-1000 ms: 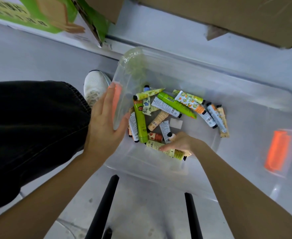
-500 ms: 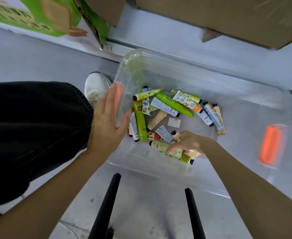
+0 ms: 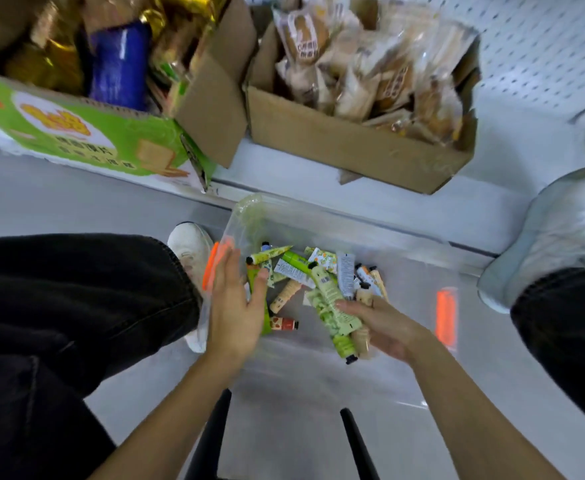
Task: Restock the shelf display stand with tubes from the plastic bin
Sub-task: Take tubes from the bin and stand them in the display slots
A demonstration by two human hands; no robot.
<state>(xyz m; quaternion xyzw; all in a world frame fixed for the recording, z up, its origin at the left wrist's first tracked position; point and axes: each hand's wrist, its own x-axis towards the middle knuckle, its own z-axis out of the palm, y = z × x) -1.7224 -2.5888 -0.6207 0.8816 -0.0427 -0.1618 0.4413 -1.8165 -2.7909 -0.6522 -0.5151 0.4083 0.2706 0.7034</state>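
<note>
A clear plastic bin [image 3: 402,271] with orange latches sits on the grey floor and holds several small tubes [image 3: 286,268] in green, white and tan. My right hand [image 3: 381,327] is raised above the bin's near side and grips a bunch of tubes [image 3: 332,306], pale green ones on top. My left hand [image 3: 232,306] hovers at the bin's left wall with fingers straight, holding nothing. A short red-capped tube [image 3: 284,323] lies between my hands on the bin floor.
Two cardboard boxes stand on the low white shelf behind the bin: a green printed box [image 3: 87,133] with foil packs and a brown box [image 3: 353,143] of wrapped snacks. My white shoes [image 3: 189,244] [image 3: 554,237] flank the bin. Two black bars [image 3: 357,445] run below.
My right hand has closed on a bunch of tubes and lifted them out of the pile. My left hand has come off the bin wall. The view has tilted up, showing the shelf boxes.
</note>
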